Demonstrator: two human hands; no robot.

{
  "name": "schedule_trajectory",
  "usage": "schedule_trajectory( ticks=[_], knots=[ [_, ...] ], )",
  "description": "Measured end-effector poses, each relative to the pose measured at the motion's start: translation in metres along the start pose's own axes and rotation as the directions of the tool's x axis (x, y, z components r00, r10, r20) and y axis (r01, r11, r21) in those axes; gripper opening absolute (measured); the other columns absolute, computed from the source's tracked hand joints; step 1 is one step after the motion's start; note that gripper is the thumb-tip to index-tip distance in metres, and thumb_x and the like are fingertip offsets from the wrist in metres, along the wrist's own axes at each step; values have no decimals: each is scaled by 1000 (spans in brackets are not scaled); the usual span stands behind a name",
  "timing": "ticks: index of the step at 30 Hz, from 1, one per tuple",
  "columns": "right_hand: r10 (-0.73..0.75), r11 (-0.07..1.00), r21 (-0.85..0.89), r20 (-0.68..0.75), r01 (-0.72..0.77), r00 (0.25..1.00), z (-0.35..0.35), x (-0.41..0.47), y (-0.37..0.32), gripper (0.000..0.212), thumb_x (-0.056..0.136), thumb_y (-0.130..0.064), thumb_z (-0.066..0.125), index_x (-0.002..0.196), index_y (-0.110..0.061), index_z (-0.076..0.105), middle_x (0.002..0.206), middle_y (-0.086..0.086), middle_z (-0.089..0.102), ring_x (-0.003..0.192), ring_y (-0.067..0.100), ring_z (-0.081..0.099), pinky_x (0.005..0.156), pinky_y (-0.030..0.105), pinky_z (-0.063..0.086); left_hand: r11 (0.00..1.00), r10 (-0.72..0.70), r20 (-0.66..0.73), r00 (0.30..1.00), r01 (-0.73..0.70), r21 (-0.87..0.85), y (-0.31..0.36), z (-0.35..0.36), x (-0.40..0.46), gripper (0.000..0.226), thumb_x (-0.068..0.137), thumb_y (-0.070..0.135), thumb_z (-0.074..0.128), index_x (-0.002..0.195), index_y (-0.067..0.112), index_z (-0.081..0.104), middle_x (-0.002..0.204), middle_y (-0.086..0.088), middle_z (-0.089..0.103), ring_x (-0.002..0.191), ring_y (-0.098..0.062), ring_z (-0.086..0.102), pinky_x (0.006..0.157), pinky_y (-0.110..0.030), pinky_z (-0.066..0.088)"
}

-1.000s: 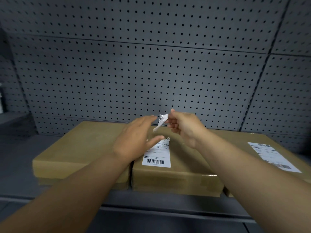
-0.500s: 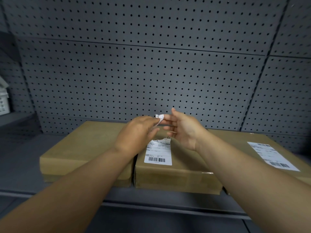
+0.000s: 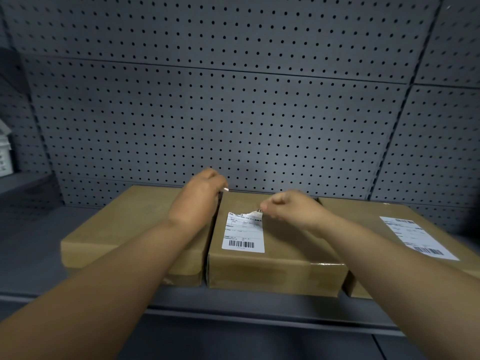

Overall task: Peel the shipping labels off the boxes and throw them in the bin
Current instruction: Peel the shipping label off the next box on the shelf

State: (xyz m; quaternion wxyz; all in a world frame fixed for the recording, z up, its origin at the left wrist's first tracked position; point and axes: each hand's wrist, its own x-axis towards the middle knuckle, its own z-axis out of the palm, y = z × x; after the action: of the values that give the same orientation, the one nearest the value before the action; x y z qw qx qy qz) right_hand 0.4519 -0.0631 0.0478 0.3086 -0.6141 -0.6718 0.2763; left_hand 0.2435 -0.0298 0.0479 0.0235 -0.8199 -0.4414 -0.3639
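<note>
Three flat cardboard boxes lie side by side on a grey shelf. The middle box (image 3: 272, 271) carries a white shipping label (image 3: 242, 233) whose top edge is torn ragged. My right hand (image 3: 291, 207) rests on this box, fingers pinched at the label's lifted top right corner. My left hand (image 3: 197, 198) hovers over the gap between the left box (image 3: 117, 229) and the middle one, fist closed around a torn label scrap (image 3: 225, 189) of which only a white tip shows. The right box (image 3: 363, 219) has a whole label (image 3: 415, 237). No bin is in view.
A grey pegboard wall (image 3: 233, 113) stands right behind the boxes. The shelf's front lip (image 3: 233, 305) runs below them. A white basket (image 3: 5, 152) sits on a shelf at the far left edge.
The torn scrap went from my right fingers into my left hand, which closed on it. My right hand dropped to the label's torn top corner.
</note>
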Motion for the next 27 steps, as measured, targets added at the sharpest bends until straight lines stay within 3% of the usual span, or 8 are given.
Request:
schedule_trajectory(
  ticks=[2, 6, 10, 14, 20, 23, 27],
  knots=[
    [-95, 971, -209, 114, 118, 989, 1, -8, 1, 17, 82, -32, 67, 95, -24, 72, 88, -19, 68, 77, -12, 56, 72, 2, 39, 999, 3, 57, 998, -6, 42, -6, 1, 0, 37, 82, -17, 41, 99, 3, 66, 108, -12, 62, 102, -28, 52, 79, -28, 39],
    [-149, 871, -410, 304, 270, 941, 7, -18, 3, 20, 78, -28, 72, 97, -21, 73, 102, -5, 72, 83, 1, 62, 77, 11, 44, 993, -21, 113, 993, 7, 117, -8, 4, -4, 24, 86, -9, 42, 77, 4, 60, 80, -5, 50, 83, -21, 42, 70, -25, 32],
    [-169, 831, -467, 307, 303, 936, 8, -23, 5, 19, 79, -23, 71, 96, -18, 73, 104, -2, 69, 88, 8, 63, 84, 21, 48, 986, 4, 172, 985, -33, 164, -8, 6, -9, 21, 93, 3, 40, 78, 5, 55, 80, -2, 41, 82, -17, 34, 77, -30, 35],
    [-208, 779, -526, 294, 340, 933, 10, -25, 3, 15, 82, -22, 67, 95, -19, 73, 103, -2, 70, 89, 10, 63, 78, 17, 44, 986, -22, 234, 972, -18, 167, -7, 6, -10, 21, 91, 2, 40, 74, 14, 45, 84, 1, 42, 86, -17, 38, 79, -26, 36],
    [-297, 614, -640, 354, 462, 887, 12, -27, -3, 16, 85, -20, 59, 95, -19, 72, 100, -3, 71, 93, 12, 59, 79, 22, 42, 970, -28, 243, 970, -33, 240, -6, 9, -14, 20, 93, 10, 42, 95, 9, 61, 106, -4, 53, 103, -22, 45, 86, -37, 47],
    [-307, 568, -665, 375, 485, 875, 13, -27, -4, 17, 86, -18, 55, 94, -18, 71, 98, -3, 72, 95, 14, 58, 81, 27, 46, 957, 24, 241, 970, -92, 274, -7, 10, -16, 19, 92, 14, 45, 102, 16, 61, 108, -2, 58, 99, -22, 50, 81, -33, 45],
    [-327, 570, -668, 350, 479, 878, 13, -27, -2, 17, 85, -19, 56, 93, -19, 71, 96, -4, 71, 91, 12, 57, 72, 21, 37, 957, 18, 219, 976, -80, 278, -6, 8, -19, 21, 87, 9, 50, 101, 22, 59, 105, 0, 57, 83, -27, 61, 69, -37, 53]
  ],
)
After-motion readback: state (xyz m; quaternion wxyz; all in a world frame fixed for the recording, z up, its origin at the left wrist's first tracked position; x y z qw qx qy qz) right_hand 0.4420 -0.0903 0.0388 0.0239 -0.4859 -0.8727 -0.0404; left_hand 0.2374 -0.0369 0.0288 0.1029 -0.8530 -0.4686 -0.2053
